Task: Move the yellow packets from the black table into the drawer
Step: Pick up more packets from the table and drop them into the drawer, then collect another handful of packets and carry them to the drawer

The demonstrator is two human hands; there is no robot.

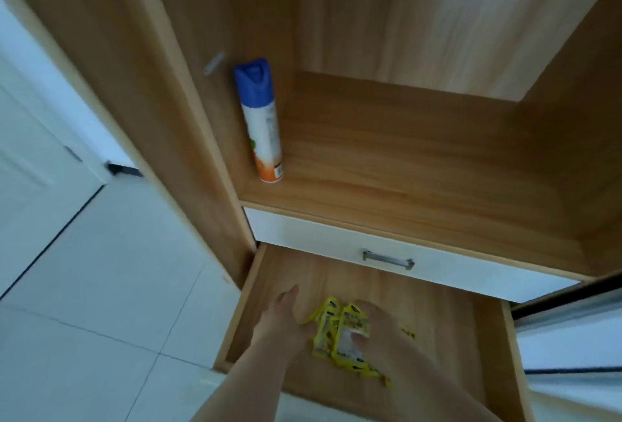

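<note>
Cupping the yellow packets (340, 334) from both sides, probably so the loose heap stays together, the left hand (286, 324) and right hand (378, 330) grip them with curled fingers, low inside the open drawer (516, 354).

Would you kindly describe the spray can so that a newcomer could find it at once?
Start at the wooden wardrobe and find its open shelf above the white drawer front. At the shelf's left end, beside the side wall, stands the aerosol can. It alone sits there: white body, blue cap, orange base.
</note>
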